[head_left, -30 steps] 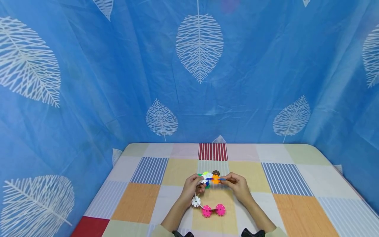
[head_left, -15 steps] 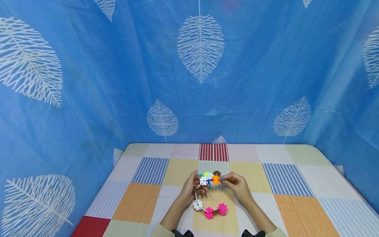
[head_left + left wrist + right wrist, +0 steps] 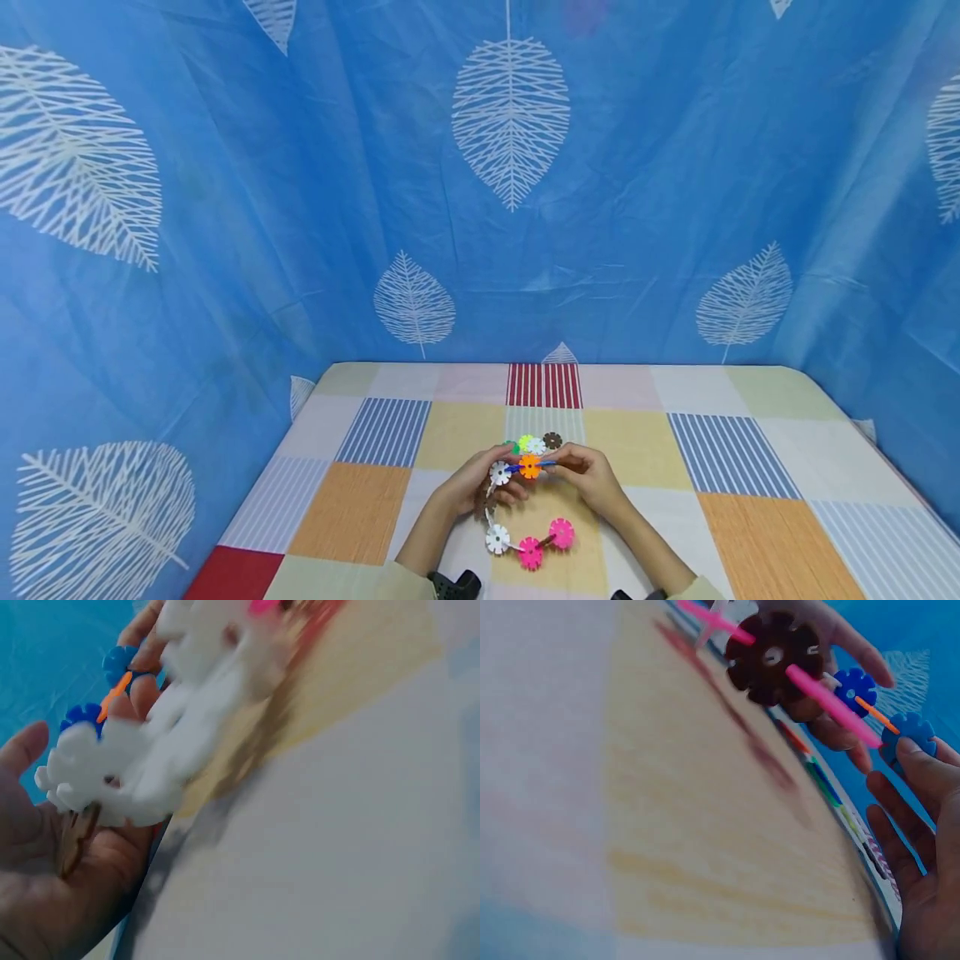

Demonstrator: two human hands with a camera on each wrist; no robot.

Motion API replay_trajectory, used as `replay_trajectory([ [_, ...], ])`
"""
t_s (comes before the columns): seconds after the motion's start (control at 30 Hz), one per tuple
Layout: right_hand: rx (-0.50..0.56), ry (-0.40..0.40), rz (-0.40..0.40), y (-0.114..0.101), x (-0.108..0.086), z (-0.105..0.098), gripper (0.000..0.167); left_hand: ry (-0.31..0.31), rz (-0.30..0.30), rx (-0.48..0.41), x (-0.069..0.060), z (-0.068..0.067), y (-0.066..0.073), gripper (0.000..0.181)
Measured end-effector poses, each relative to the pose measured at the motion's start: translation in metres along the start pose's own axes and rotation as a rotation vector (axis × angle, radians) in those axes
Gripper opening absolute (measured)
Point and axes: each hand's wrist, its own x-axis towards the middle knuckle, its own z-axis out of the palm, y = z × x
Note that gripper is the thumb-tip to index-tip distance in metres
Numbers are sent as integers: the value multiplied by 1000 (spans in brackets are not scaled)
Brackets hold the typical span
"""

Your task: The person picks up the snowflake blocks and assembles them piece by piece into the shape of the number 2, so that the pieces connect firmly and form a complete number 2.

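A chain of notched plastic snowflake discs is between the two hands. My right hand [image 3: 592,479] pinches the light blue disc [image 3: 911,739] at one end, between thumb and fingers. Joined to it are an orange disc [image 3: 530,466], a dark blue disc [image 3: 854,691] and a white disc [image 3: 500,473]. My left hand [image 3: 467,487] lies under and beside the chain, thumb raised apart; a brown disc [image 3: 78,838] sits against its palm. Further along, another white disc [image 3: 498,539] and pink discs [image 3: 562,532] hang towards me, with a brown disc [image 3: 776,660] between the pinks.
Behind the hands, a yellow disc [image 3: 526,442], a brown disc [image 3: 552,440] and other coloured discs lie on the patchwork tablecloth [image 3: 450,425]. A blue leaf-print curtain [image 3: 630,208] rises around the table's back and sides.
The left thumb and fingers have come off the white disc they pinched. Both hands and the held end have shifted slightly left and nearer; the lower chain has swung downward in the head view.
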Motion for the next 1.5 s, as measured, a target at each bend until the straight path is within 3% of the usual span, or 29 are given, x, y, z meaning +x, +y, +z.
replay_trajectory([
  [0.13,-96,-17,20,0,1,4,15,-70,-13,31,0,-3,1,48],
  [0.23,-177,14,70,-1,3,2,13,-98,3,60,0,-4,1,41],
  [0.4,-328,153,108,5,9,-9,13,-68,4,81,-1,-3,2,37],
  [0.53,-509,244,110,18,17,-18,19,-42,-4,68,-2,-4,3,38],
  [0.7,-750,169,160,28,25,-21,32,-7,3,65,-2,-5,1,35],
  [0.83,-824,138,201,27,27,-19,28,10,11,80,-1,-4,0,35],
  [1.0,-663,249,258,21,23,-19,18,9,3,76,0,-2,-2,37],
  [1.17,-208,399,345,9,13,-15,20,12,0,73,1,-2,-2,36],
  [1.27,23,411,411,1,4,-10,28,14,9,65,1,-2,-3,35],
  [1.37,100,374,455,-5,-2,-5,30,24,17,69,1,-2,-3,33],
  [1.5,104,335,453,-8,-5,-1,29,34,19,83,1,-2,-4,34],
])
